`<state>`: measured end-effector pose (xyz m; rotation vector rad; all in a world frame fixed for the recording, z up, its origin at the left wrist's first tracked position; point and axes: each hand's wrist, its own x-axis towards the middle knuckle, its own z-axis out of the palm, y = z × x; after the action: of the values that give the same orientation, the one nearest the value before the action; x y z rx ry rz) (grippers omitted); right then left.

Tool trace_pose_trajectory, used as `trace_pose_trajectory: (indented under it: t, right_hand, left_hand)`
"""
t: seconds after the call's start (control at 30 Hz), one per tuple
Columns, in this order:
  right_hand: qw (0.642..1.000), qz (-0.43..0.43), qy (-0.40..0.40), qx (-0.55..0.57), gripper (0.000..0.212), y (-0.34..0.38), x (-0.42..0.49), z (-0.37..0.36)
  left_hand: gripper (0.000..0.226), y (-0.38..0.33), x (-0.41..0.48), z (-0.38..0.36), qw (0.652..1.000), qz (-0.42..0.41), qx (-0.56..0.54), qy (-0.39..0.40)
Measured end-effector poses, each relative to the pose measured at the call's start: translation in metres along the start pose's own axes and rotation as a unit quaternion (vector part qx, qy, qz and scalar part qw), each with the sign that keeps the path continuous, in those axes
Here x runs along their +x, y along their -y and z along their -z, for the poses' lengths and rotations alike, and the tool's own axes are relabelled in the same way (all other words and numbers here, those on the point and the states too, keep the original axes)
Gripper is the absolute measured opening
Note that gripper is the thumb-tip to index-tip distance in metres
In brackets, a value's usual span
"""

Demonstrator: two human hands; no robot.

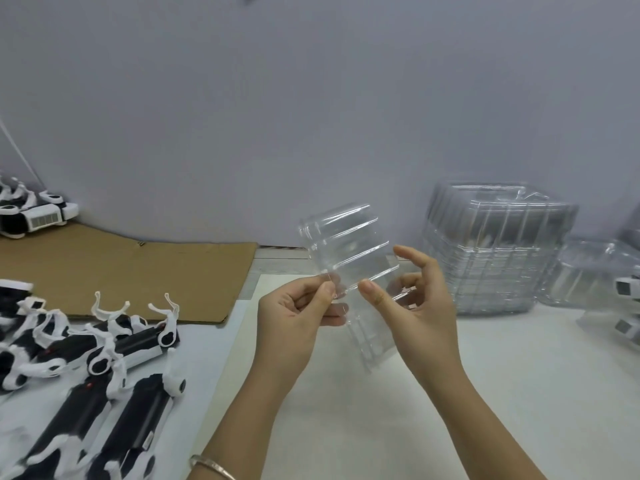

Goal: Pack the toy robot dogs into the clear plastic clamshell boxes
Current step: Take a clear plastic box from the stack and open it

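Clamshell box (pixel 349 258), clear, held centre frame above the table (pixel 485 393). The left hand (pixel 294 317) pinches its near edge; the right hand (pixel 412 299) seemingly grips it, thumb in front and fingers behind. Toy robot dogs (pixel 86 375) lie lower left; stacked boxes (pixel 491 251) stand at right.

left hand (pixel 298 317): thumb and curled fingers pinch clamshell box (pixel 346 244) edge | right hand (pixel 415 306): just right, thumb in front, fingers curled behind box | both forearms raised
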<state>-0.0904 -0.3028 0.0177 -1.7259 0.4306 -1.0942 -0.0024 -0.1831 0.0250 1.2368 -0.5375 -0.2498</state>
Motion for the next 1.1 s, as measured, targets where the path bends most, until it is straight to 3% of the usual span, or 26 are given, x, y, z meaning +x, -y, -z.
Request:
trace_pose_trajectory:
  t: [0.23, 0.4, 0.5, 0.63, 0.87, 1.1]
  right_hand:
    - [1.0, -0.003, -0.019, -0.003, 0.051, 0.006, 0.009, 0.013]
    - [0.991, -0.014, 0.066, -0.112, 0.087, 0.012, -0.001, 0.004]
    - [0.991, -0.022, 0.08, -0.103, 0.092, 0.012, -0.001, 0.004]
    - [0.996, -0.008, 0.046, -0.072, 0.093, 0.013, 0.004, 0.01]
    - [0.998, 0.029, 0.003, -0.057, 0.085, 0.016, 0.009, 0.02]
    - [0.998, 0.032, -0.04, -0.033, 0.084, 0.016, 0.02, 0.038]
  left_hand:
    - [0.02, -0.002, 0.001, 0.005, 0.999, 0.001, -0.031, 0.01]
    - [0.039, 0.001, 0.0, 0.005, 0.999, -0.003, -0.036, 0.017]
    - [0.034, 0.001, 0.002, 0.008, 0.999, -0.002, -0.039, 0.027]
    - [0.015, -0.003, 0.001, 0.01, 0.996, -0.003, -0.059, 0.065]
    - [0.014, -0.014, -0.002, 0.011, 0.992, -0.034, -0.05, 0.113]
    - [0.019, -0.013, 0.0, 0.01, 0.993, -0.044, -0.048, 0.098]
